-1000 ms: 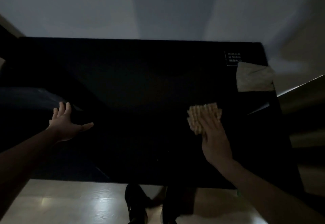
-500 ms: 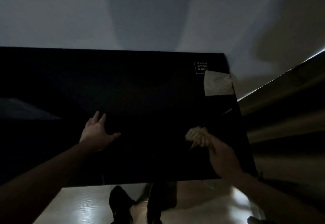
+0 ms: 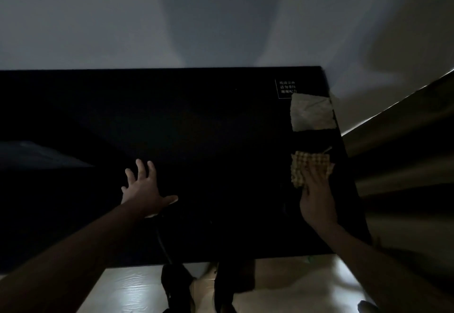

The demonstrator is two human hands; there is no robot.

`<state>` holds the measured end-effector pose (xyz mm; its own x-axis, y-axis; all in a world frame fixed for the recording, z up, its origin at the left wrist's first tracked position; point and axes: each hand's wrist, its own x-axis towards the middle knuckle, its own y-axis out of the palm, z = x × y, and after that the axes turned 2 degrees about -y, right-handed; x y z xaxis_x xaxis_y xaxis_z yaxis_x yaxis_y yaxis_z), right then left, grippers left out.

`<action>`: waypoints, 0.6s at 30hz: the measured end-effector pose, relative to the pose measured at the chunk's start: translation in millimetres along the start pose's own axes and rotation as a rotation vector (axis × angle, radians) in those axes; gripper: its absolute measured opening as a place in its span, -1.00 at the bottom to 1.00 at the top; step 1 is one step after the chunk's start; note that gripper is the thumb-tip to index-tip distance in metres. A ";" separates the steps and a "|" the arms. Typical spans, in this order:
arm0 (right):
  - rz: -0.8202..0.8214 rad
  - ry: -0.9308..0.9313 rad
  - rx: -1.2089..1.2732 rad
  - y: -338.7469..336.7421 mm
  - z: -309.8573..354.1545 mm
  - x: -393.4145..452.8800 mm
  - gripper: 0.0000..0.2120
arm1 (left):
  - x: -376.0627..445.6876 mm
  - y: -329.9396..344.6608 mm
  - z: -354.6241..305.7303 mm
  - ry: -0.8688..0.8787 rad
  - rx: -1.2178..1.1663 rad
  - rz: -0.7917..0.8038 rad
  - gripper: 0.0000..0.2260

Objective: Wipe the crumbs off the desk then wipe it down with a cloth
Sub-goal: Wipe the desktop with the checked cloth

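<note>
Both hands lie flat (left (image 3: 145, 190), right (image 3: 317, 198)), fingers extended.

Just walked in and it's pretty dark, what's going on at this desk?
A person is wiping a black desk. Their right hand presses a checkered cloth flat near the desk's right edge, while the left hand rests open on the surface. A pale folded cloth lies at the far right corner.

The desk (image 3: 196, 140) looks matt black, the cloth (image 3: 304, 165) waffle-woven, the floor (image 3: 132, 288) glossy.
</note>
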<state>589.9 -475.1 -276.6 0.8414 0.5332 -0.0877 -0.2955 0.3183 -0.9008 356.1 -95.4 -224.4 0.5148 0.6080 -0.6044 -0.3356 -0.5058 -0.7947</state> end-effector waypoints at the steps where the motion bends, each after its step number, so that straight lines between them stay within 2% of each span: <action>1: 0.010 -0.060 0.011 4.3 5.1 -21.9 -0.41 | -0.3 -0.3 0.0 0.002 -0.004 0.001 0.17; 3: 0.049 -0.186 0.044 11.4 17.8 -69.6 -0.50 | -1.5 -1.0 -0.4 0.007 -0.010 0.001 0.17; 6: 0.161 -0.282 0.152 21.6 39.5 -126.7 -0.50 | -4.1 -3.1 -2.0 0.003 -0.004 0.014 0.16; 9: 0.210 -0.180 0.309 27.0 57.9 -120.0 -0.48 | -6.1 -5.0 -4.7 -0.006 0.013 0.021 0.16; 12: 0.161 -0.021 0.472 22.3 90.9 -52.8 -0.57 | -5.6 -4.5 -5.3 -0.007 0.014 0.013 0.15; 15: 0.090 0.195 0.564 12.6 124.5 51.8 -0.51 | -3.4 -2.5 -4.0 -0.009 0.024 0.014 0.15; 18: -0.063 0.150 0.450 3.9 143.2 156.2 -0.54 | -2.9 -0.7 -3.0 -0.001 0.035 0.014 0.14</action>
<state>655.4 -278.3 -232.8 0.9103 0.3933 -0.1291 -0.3804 0.6718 -0.6356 357.2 -98.6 -221.9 0.5094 0.6015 -0.6154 -0.3701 -0.4924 -0.7877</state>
